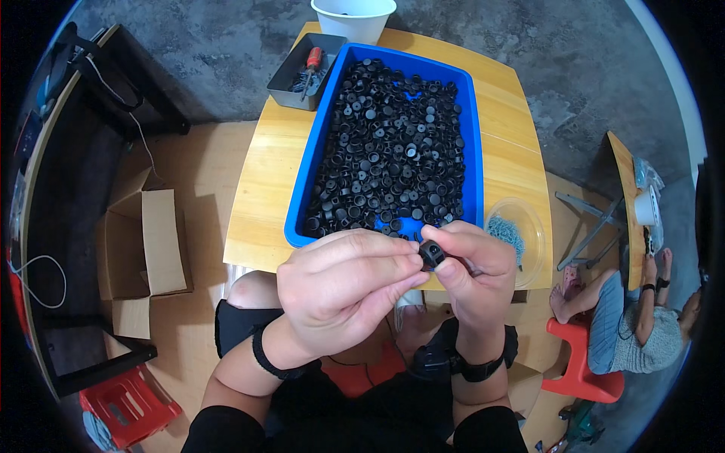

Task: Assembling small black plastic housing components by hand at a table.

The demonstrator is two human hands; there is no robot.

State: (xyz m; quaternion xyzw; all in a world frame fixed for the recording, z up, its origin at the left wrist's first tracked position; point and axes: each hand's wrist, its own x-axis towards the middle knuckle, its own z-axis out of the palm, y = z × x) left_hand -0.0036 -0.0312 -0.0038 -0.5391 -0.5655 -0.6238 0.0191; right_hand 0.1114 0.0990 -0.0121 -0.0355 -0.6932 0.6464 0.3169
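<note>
We're right in close on the action, and both hands meet out in front, over the near edge of the wooden tabletop (260,189). We see the right hand (483,268) with its thumb and forefinger pinching one small black piece (431,255), a hole showing in its side. From the other flank comes the left hand (343,275), its thumb and fingertips pressed together and brought right up against that piece; whether they grip anything tiny between them, we cannot tell. Just beyond the knuckles we've got the big blue tray (474,166), heaped with black round parts (393,143), patches of blue floor peeking through at the near end and towards the far corner. Over to the right, just beside the tray, we spot a clear round dish (536,241) with a pile of small bluish-grey pieces (504,232) in it. Up at the far left we find a grey bin (283,97), a red-handled screwdriver (313,58) leaning inside it among little metal bits, and behind that a white bucket (353,21). Off on the far right, we catch another person (646,343) seated on a red stool (581,377).
</note>
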